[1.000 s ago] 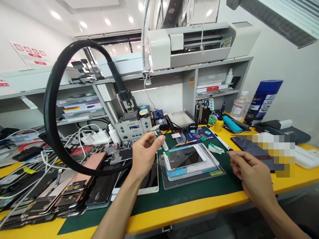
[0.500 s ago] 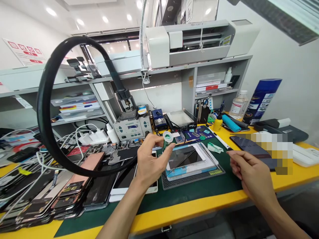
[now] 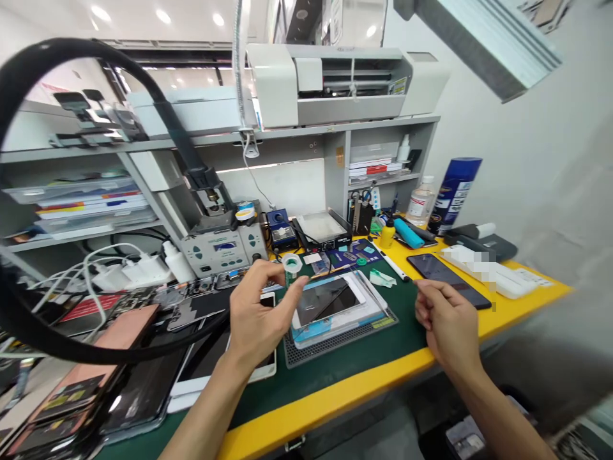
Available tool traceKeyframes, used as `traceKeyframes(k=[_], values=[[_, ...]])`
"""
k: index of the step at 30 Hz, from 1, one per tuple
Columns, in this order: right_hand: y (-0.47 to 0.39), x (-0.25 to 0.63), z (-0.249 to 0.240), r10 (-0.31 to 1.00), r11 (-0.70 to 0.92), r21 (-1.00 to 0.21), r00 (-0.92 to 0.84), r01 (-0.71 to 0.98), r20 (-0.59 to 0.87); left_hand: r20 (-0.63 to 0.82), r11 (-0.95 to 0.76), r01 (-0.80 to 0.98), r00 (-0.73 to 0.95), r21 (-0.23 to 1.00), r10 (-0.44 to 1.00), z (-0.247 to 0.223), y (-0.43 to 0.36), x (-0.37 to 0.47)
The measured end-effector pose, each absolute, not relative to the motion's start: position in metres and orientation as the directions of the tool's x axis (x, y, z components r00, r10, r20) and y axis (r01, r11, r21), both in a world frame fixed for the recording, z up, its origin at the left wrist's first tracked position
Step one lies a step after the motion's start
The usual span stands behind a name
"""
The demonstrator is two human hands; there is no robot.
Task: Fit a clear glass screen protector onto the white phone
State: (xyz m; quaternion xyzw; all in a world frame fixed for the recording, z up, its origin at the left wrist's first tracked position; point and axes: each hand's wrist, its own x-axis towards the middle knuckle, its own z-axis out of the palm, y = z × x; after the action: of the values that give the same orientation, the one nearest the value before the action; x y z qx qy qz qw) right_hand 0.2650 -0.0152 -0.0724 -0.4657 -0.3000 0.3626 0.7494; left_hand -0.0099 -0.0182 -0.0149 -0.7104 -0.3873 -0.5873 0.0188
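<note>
My left hand (image 3: 261,313) is closed round a small green tube (image 3: 291,268) with a wide white rim, held upright between thumb and fingers. It hovers over the left edge of a phone (image 3: 330,303) with a dark screen, which lies on a white and blue stack (image 3: 306,338). My right hand (image 3: 445,319) is raised over the mat's right side, thumb and fingers pinched together. Whatever is in that pinch, if anything, is too small to make out. Near its fingertips lie a white pen (image 3: 393,265) and a crumpled greenish-white scrap (image 3: 382,278).
A thick black hose (image 3: 62,354) loops across the left, over stacked phone parts (image 3: 71,390). Behind stand a grey control unit (image 3: 223,251), a yellow bottle (image 3: 387,234) and a blue spray can (image 3: 454,195). A dark phone (image 3: 447,279) lies at right on the yellow bench (image 3: 306,412).
The view has swung to the right, so the bench and both hands appear further left. My left hand keeps hold of the tube, and my right hand stays pinched.
</note>
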Motion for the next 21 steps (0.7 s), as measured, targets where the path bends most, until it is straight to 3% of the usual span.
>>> traceKeyframes(k=[6, 9, 10, 12, 16, 21], values=[[-0.013, 0.273, -0.074, 0.824, 0.268, -0.948, 0.55, -0.169, 0.135, 0.856, -0.681, 0.623, 0.034, 0.385, 0.515, -0.015, -0.017, -0.012], [-0.007, 0.288, -0.07, 0.852, 0.147, -0.969, 0.473, 0.199, 0.226, 0.871, -0.675, 0.656, 0.053, 0.338, 0.488, -0.014, -0.017, -0.012], [-0.004, 0.294, -0.067, 0.866, 0.102, -0.917, 0.42, 0.386, 0.273, 0.873, -0.673, 0.663, 0.059, 0.329, 0.484, -0.014, -0.017, -0.012], [0.006, 0.304, -0.058, 0.905, 0.052, -0.686, 0.256, 0.726, 0.339, 0.877, -0.674, 0.67, 0.07, 0.312, 0.476, -0.013, -0.018, -0.012], [0.034, 0.31, -0.038, 0.958, 0.078, -0.519, 0.08, 0.851, 0.275, 0.89, -0.685, 0.677, 0.098, 0.268, 0.445, -0.012, -0.018, -0.012], [0.064, 0.3, -0.03, 0.99, 0.093, -0.399, -0.042, 0.912, 0.135, 0.899, -0.687, 0.69, 0.121, 0.228, 0.421, -0.012, -0.017, -0.01]])
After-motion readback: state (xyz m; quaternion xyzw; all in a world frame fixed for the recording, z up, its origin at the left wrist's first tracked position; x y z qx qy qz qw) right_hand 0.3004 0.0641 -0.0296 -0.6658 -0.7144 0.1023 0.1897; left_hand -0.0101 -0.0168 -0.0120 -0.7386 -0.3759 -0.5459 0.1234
